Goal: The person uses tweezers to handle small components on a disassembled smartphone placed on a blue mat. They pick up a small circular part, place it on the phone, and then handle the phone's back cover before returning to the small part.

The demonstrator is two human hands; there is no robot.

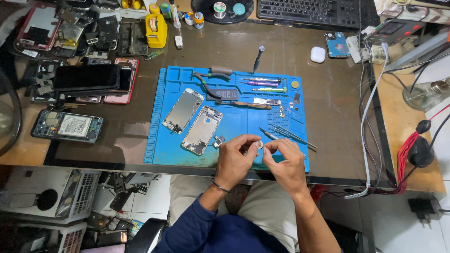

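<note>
My left hand [236, 158] and my right hand [284, 162] meet over the near edge of a blue work mat [234, 122]. Between their fingertips they pinch a small white part [259, 145]; what it is cannot be told. Just left of my left hand lies a small loose metal piece [218, 140]. An opened phone housing [202, 130] and a phone screen panel [183, 110] lie side by side on the mat. Tweezers [287, 135] rest on the mat beyond my right hand.
Screwdrivers [260, 82], pliers [207, 80] and a black battery [223, 94] sit at the mat's far side. Several dismantled phones [86, 78] crowd the left. A keyboard [308, 11], white earbud case [318, 54], yellow tape dispenser [156, 29] and cables [370, 107] lie behind and right.
</note>
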